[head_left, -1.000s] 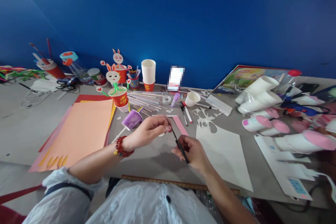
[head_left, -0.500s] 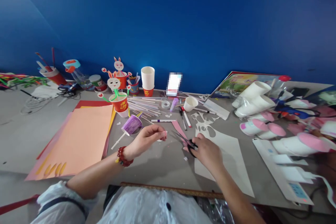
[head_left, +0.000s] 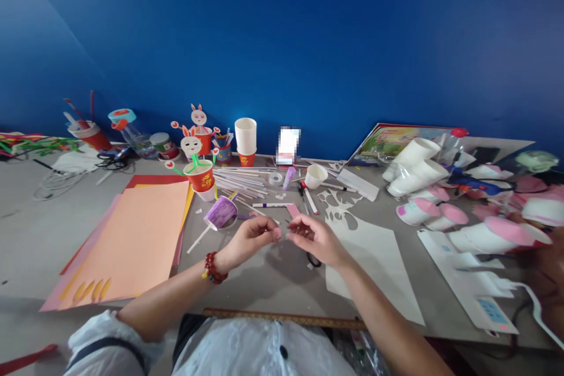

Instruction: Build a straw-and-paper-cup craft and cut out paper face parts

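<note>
My left hand is pinched at the middle of the table, thumb against forefinger. Whatever its fingertips hold is too small to make out. My right hand faces it a short way off, thumb and fingers apart, with nothing visible in them. Beneath the right hand lie the black-handled scissors, mostly covered by it. A pink paper strip shows just beyond the fingers. To the left, a purple-coloured paper cup with a white straw lies on its side. A cut white paper sheet extends under my right forearm.
Coloured paper sheets lie at the left. Behind stand a red cup with a rabbit figure, stacked white cups and a phone. Markers and paper straws lie mid-table. A power strip and pink-topped cups are at the right.
My right hand has let go of the scissors, which now lie on the table, and has moved left towards my left hand. The left hand keeps its pinch.
</note>
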`<state>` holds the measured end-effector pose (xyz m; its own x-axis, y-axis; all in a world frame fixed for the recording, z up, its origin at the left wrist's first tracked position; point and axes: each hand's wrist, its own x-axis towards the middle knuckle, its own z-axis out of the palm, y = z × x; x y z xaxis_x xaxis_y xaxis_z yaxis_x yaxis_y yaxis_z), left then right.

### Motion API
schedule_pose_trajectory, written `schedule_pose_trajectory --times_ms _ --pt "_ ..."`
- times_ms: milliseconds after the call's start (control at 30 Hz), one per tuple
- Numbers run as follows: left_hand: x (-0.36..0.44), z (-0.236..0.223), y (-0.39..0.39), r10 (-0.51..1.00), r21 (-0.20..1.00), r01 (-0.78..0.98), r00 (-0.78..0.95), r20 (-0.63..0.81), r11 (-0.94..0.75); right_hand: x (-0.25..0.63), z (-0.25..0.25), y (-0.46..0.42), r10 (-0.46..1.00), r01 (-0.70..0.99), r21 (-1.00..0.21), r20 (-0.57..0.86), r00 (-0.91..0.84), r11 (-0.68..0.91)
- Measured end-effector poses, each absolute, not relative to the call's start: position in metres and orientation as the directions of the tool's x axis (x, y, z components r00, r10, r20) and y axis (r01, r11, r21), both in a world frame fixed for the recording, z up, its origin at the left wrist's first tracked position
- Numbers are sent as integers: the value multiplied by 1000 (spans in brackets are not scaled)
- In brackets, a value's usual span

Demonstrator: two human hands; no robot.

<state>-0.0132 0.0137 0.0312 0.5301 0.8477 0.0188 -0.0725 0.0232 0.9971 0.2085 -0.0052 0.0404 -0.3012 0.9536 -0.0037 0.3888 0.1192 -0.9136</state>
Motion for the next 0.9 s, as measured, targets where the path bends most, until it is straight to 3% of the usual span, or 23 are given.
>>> schedule_pose_trajectory --times_ms 100,433,567,700,800,900 --pt "-13 29 13 843 999 -47 536 46 -25 184 39 -4 944 294 -951 -4 -331 99" --pt "-33 26 14 805 872 288 566 179 -397 176 32 -1 936 342 -930 4 -353 133" --pt "-36 18 15 770 605 520 577 272 -603 187 22 10 971 485 -849 130 -199 213" --pt "-29 6 16 795 335 730 594 119 -596 198 8 19 971 549 -801 213 -109 238" --pt "-22 1 21 804 247 775 594 28 -581 201 -3 20 969 539 -805 216 -124 248" --pt "-18 2 29 779 242 755 628 0 -609 203 -8 21 967 539 -803 219 -132 255"
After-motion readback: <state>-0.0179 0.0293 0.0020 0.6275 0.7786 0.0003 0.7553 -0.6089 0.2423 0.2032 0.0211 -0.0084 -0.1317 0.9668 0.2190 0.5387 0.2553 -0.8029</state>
